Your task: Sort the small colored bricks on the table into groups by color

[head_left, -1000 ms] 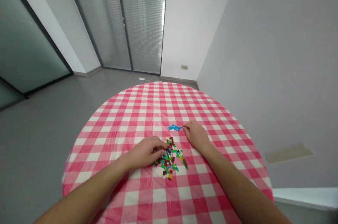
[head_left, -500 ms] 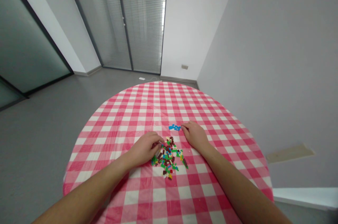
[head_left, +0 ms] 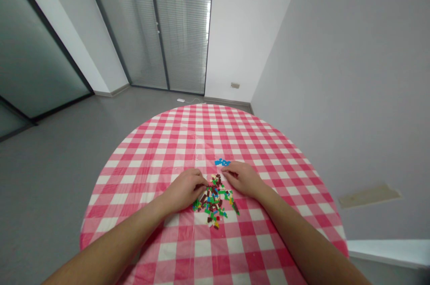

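many bricks [head_left: 215,202] lie between left hand [head_left: 185,190] and right hand [head_left: 244,179], both curled, hold unclear.

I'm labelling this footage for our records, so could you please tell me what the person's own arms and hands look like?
The left hand and right hand are ungloved. The left forearm and right forearm are bare, with no sleeves in view. No watch, bracelet, ring or marking can be made out.

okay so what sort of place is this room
Probably an office-type room: there's a glass partition with blinds, a frosted glass panel and a plain grey floor.
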